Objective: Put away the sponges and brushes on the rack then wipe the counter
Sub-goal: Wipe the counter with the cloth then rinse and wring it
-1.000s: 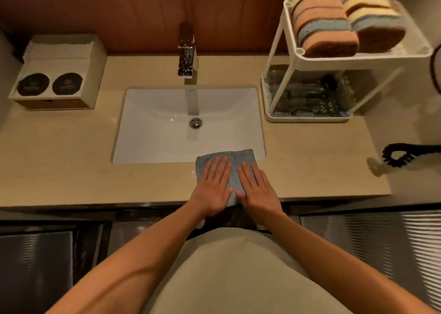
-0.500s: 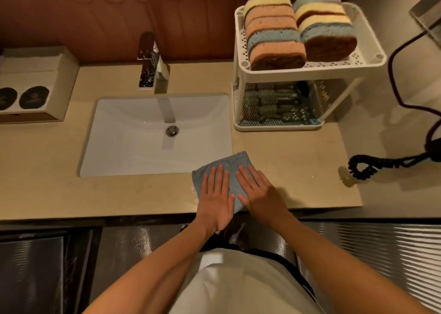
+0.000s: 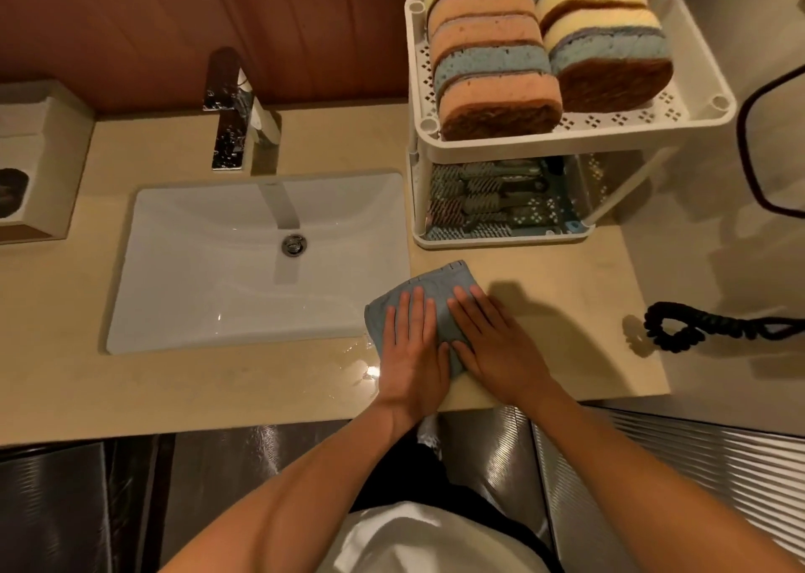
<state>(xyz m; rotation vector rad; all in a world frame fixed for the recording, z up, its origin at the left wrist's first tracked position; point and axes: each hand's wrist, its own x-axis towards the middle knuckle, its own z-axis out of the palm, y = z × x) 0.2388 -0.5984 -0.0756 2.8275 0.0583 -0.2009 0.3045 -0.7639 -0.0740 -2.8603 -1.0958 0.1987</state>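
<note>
right of the sink (image 3: 257, 263), my left hand (image 3: 414, 354) and right hand (image 3: 496, 346) press flat, fingers spread, on the cloth (image 3: 431, 289), slid along the table (image 3: 566, 311); sponges (image 3: 492, 49) racked, wiping underway.

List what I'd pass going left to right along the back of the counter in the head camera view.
Box → faucet → rack holding sponges above and brushes below.
</note>
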